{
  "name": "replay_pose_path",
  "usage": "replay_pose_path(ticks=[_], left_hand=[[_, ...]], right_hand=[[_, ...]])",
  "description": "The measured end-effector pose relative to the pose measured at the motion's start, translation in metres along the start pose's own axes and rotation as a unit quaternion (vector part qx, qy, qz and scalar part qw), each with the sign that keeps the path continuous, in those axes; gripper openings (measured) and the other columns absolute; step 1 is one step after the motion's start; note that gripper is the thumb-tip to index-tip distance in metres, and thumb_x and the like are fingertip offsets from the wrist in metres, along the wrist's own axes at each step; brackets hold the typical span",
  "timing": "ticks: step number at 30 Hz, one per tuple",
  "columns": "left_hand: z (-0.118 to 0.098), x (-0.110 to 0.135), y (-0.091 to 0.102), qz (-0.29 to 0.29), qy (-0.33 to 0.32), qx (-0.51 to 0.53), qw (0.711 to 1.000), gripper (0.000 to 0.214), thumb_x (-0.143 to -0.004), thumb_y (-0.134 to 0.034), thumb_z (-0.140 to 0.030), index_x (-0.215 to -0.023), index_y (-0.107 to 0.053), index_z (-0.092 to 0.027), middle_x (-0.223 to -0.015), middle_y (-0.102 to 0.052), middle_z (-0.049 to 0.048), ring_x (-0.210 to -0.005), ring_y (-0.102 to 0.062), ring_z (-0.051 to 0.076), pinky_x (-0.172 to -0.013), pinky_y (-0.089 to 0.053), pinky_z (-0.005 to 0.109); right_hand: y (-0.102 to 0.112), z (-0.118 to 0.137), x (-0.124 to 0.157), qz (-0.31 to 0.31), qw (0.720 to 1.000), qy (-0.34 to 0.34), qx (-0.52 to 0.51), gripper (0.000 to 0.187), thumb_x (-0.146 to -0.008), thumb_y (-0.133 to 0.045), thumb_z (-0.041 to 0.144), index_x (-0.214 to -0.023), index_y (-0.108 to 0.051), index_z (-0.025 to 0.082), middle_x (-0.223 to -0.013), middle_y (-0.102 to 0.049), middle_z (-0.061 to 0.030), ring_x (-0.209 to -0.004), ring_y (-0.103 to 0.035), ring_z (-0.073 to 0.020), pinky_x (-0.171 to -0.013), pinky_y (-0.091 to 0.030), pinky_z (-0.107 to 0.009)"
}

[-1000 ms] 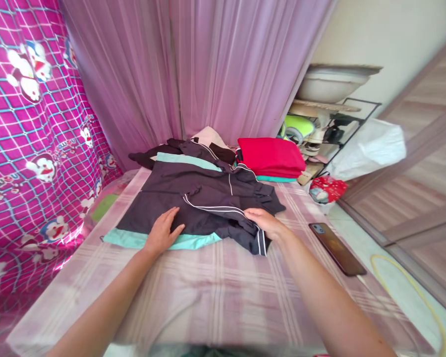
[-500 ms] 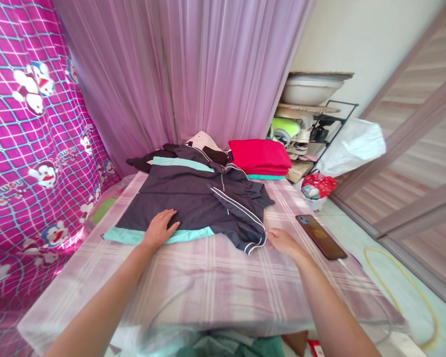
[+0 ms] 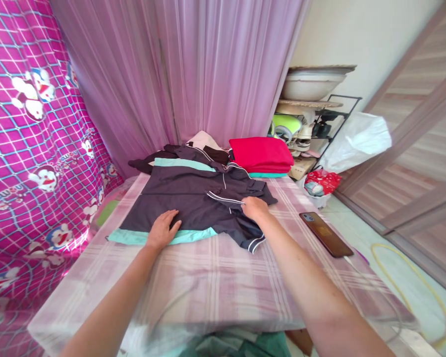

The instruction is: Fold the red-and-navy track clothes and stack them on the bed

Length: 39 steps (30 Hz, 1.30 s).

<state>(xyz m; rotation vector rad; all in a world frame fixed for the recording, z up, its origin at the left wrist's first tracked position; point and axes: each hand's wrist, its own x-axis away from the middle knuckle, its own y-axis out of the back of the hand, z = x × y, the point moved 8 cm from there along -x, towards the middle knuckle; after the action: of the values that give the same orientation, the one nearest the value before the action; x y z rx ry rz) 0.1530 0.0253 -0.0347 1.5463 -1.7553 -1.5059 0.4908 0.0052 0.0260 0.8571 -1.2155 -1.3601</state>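
A dark jacket with mint-green bands and white piping lies spread on the table. My left hand rests flat on its near side, fingers stretched out across the dark cloth and the mint band. My right hand is closed on the white-piped edge of the jacket, which is lifted into a fold. The fingertips are partly hidden behind the hand. Below that wrist, a white-striped end of the jacket lies on the tablecloth.
A folded red stack and rumpled dark and white clothes lie at the back of the checked table. A phone with a cable lies at the right. Beyond stands a shoe rack.
My right hand has moved forward and left from the striped end near the table's front, drawing the piped edge inward over the jacket. My left hand stays in place on the cloth.
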Motion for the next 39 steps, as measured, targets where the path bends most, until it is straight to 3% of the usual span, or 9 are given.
replay_pose_path(ticks=[6, 10, 17, 24, 29, 31, 34, 37, 39], left_hand=[[0.004, 0.001, 0.009, -0.019, 0.04, 0.048, 0.998, 0.058, -0.096, -0.035, -0.055, -0.131, -0.059, -0.016, -0.134, -0.065, 0.0129, -0.125, -0.06, 0.025, -0.111, -0.045, 0.043], [0.004, 0.001, 0.012, -0.023, 0.043, 0.058, 0.997, 0.059, -0.096, -0.034, -0.056, -0.131, -0.06, -0.015, -0.134, -0.066, 0.0128, -0.124, -0.061, 0.025, -0.11, -0.046, 0.043], [0.004, 0.002, 0.01, -0.017, 0.052, 0.055, 0.997, 0.061, -0.095, -0.035, -0.057, -0.129, -0.062, -0.015, -0.131, -0.067, 0.0128, -0.122, -0.062, 0.026, -0.109, -0.047, 0.043], [0.002, 0.002, 0.01, -0.013, 0.044, 0.067, 0.997, 0.058, -0.094, -0.037, -0.058, -0.126, -0.064, -0.018, -0.129, -0.069, 0.0108, -0.121, -0.062, 0.026, -0.109, -0.047, 0.044], [0.001, 0.001, 0.009, -0.005, 0.042, 0.058, 0.997, 0.058, -0.094, -0.036, -0.058, -0.125, -0.065, -0.018, -0.128, -0.069, 0.0113, -0.12, -0.063, 0.026, -0.109, -0.047, 0.044], [0.0, 0.001, 0.009, -0.006, 0.032, 0.052, 0.998, 0.056, -0.094, -0.036, -0.057, -0.123, -0.066, -0.02, -0.126, -0.07, 0.0103, -0.119, -0.063, 0.026, -0.109, -0.047, 0.044], [-0.002, 0.0, 0.006, 0.0, 0.007, 0.033, 0.999, 0.055, -0.095, -0.036, -0.057, -0.123, -0.067, -0.022, -0.125, -0.071, 0.01, -0.119, -0.063, 0.026, -0.109, -0.047, 0.045], [-0.002, 0.0, -0.001, 0.017, -0.011, -0.014, 1.0, 0.053, -0.093, -0.041, -0.056, -0.125, -0.067, -0.023, -0.134, -0.066, 0.0113, -0.127, -0.058, 0.028, -0.112, -0.042, 0.05], [0.001, 0.0, -0.006, 0.023, -0.004, -0.052, 0.998, 0.052, -0.093, -0.043, -0.055, -0.13, -0.064, -0.025, -0.141, -0.061, 0.0119, -0.134, -0.052, 0.031, -0.113, -0.039, 0.056]], right_hand=[[-0.007, 0.018, 0.03, 0.122, 0.908, 0.16, -0.367, 0.029, -0.085, -0.06, 0.044, -0.088, -0.069, 0.017, -0.084, -0.073, -0.0018, -0.078, -0.065, -0.0191, -0.07, -0.049, -0.028], [-0.03, 0.018, 0.045, 0.208, 0.905, 0.132, -0.347, 0.035, -0.078, -0.068, 0.051, -0.073, -0.064, 0.017, -0.068, -0.065, 0.0017, -0.063, -0.057, -0.0141, -0.06, -0.042, -0.024], [-0.036, 0.039, 0.074, 0.33, 0.877, 0.241, -0.253, 0.042, -0.081, -0.064, 0.059, -0.083, -0.077, 0.019, -0.077, -0.073, 0.002, -0.073, -0.063, -0.0155, -0.066, -0.046, -0.022], [-0.016, 0.014, 0.038, 0.064, 0.959, 0.14, -0.239, 0.033, -0.089, -0.061, 0.042, -0.109, -0.074, 0.019, -0.107, -0.076, -0.0094, -0.096, -0.07, -0.0229, -0.088, -0.052, -0.034], [-0.049, 0.043, 0.07, 0.3, 0.879, 0.28, -0.243, 0.033, -0.088, -0.062, 0.045, -0.105, -0.078, 0.021, -0.11, -0.077, -0.0039, -0.104, -0.07, -0.0216, -0.092, -0.051, -0.03], [-0.046, 0.044, 0.066, 0.307, 0.862, 0.27, -0.299, 0.041, -0.091, -0.057, 0.048, -0.117, -0.073, 0.02, -0.109, -0.077, -0.0057, -0.103, -0.07, -0.0208, -0.092, -0.052, -0.031], [-0.032, 0.031, 0.029, 0.159, 0.914, 0.173, -0.33, 0.045, -0.1, -0.042, 0.043, -0.133, -0.063, 0.019, -0.117, -0.074, -0.011, -0.106, -0.07, -0.0214, -0.093, -0.053, -0.036], [-0.022, 0.032, 0.002, -0.03, 0.973, 0.139, -0.182, 0.045, -0.101, -0.039, 0.036, -0.14, -0.057, 0.02, -0.147, -0.055, -0.0128, -0.135, -0.05, -0.0238, -0.113, -0.038, -0.042], [-0.038, 0.047, -0.005, -0.026, 0.981, 0.181, -0.065, 0.052, -0.1, -0.041, 0.038, -0.149, -0.047, 0.023, -0.16, -0.036, -0.0101, -0.149, -0.03, -0.0236, -0.121, -0.023, -0.045]])
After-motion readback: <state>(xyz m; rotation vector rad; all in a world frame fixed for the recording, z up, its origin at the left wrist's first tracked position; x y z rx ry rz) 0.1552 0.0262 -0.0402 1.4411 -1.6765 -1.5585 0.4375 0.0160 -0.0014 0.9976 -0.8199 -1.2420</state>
